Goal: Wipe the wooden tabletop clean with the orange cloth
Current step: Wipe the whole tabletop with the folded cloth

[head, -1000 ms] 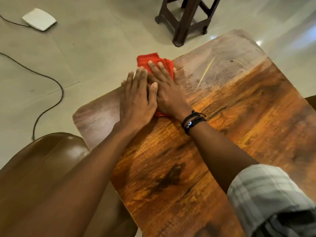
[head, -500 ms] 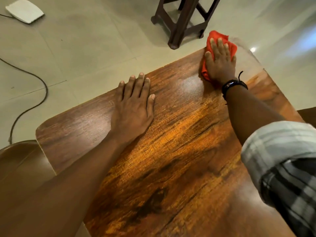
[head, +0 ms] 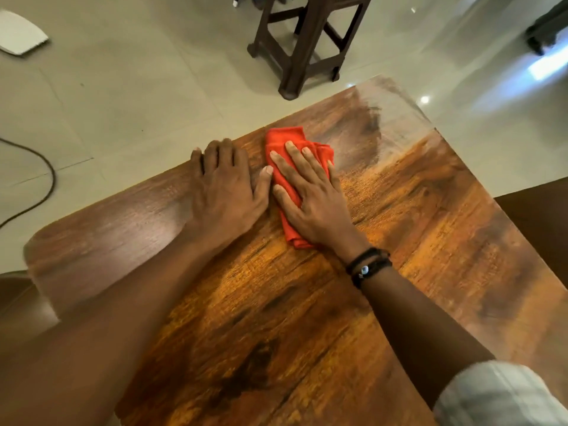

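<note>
Orange cloth (head: 289,186), folded into a rough pad, lies flat on the wooden tabletop (head: 415,235) under the right hand (head: 310,198). That hand is spread fully open, palm down, fingers straight and slightly fanned, pressing the cloth against the wood rather than gripping it; cloth shows beyond the fingertips, beside the thumb and below the heel of the palm. Two dark bracelets (head: 368,267) circle the wrist behind it, and a pale checked sleeve (head: 498,395) covers the upper part of the arm.

Just beside the right thumb rests the left hand (head: 224,186), also palm down on the tabletop. Its fingers curl over the far edge of the table, its thumb lies close to the cloth's edge, and whether thumb and cloth touch cannot be told. It holds nothing.

Beyond the right fingertips the wood shows a pale, hazy patch (head: 396,118) near the far corner. Past the table edge lies a tiled floor (head: 138,87), with a dark wooden stool (head: 307,41) ahead of both hands and a black cable (head: 46,179) well off to the left hand's outer side.
</note>
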A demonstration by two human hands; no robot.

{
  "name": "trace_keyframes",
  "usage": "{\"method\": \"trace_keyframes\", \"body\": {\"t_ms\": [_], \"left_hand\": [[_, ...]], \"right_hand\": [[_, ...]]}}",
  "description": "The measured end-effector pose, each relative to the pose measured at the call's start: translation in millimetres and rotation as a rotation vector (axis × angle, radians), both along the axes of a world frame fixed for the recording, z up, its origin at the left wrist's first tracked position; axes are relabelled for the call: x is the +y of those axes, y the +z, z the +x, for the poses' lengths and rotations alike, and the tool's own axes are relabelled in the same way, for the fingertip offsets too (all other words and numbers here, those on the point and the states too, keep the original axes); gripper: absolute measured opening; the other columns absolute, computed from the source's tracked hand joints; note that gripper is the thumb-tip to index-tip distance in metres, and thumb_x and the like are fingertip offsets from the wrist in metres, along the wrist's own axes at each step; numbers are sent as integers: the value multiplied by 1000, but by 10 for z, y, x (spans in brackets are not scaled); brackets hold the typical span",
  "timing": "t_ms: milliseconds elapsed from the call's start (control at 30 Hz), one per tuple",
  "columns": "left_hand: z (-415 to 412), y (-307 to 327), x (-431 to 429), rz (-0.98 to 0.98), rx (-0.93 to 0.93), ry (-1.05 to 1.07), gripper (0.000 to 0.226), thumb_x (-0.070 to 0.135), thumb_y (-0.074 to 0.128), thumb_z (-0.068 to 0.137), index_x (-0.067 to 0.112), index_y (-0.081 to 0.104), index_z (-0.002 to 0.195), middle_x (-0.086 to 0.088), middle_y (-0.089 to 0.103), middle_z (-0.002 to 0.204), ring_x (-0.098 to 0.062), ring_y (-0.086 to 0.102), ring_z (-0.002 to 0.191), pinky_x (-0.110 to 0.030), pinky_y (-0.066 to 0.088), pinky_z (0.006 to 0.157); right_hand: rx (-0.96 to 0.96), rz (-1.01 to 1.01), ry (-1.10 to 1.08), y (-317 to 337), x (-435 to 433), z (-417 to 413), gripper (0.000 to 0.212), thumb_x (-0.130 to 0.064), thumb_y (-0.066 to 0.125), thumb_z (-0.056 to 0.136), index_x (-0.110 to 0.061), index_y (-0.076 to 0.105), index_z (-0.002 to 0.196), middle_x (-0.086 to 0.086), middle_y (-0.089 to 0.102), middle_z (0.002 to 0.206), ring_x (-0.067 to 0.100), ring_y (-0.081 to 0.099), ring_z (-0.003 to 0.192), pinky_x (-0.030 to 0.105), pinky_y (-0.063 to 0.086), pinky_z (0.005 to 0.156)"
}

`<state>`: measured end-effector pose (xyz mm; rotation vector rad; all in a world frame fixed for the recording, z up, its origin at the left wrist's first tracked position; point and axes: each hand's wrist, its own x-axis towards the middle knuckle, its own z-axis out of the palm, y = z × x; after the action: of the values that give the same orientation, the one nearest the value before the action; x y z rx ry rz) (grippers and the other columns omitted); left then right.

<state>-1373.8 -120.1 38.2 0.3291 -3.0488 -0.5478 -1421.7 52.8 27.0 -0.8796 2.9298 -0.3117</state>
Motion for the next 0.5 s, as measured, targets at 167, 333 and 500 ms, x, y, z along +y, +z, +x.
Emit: {"method": "trace_keyframes", "body": {"t_ms": [167, 333, 500], "left_hand": [[-585, 47, 504, 117, 73, -146, 56, 46, 25, 104, 14, 31, 150, -10, 30, 158, -28, 23, 147, -49, 13, 121], [-1004, -99, 815, 82, 48, -228, 59, 48, 17, 105, 18, 18, 157, -5, 16, 165, -23, 7, 153, -44, -2, 124], [-1003, -240, 894, -25, 49, -214, 62, 52, 10, 104, 20, 11, 158, -2, 9, 166, -21, 0, 153, -45, -5, 124]], "right_hand": [[-10, 11, -37, 12, 182, -931, 70, -61, 13, 94, -37, 21, 159, -6, 13, 169, 18, 6, 157, 51, 2, 124], [-26, 33, -210, 28, 461, -1961, 56, -49, 30, 106, -36, 20, 160, -4, 11, 169, 20, 6, 157, 55, 4, 125], [-77, 34, -438, 108, 983, -2608, 56, -49, 26, 106, -35, 16, 160, -3, 6, 170, 23, 4, 156, 55, 2, 125]]}}
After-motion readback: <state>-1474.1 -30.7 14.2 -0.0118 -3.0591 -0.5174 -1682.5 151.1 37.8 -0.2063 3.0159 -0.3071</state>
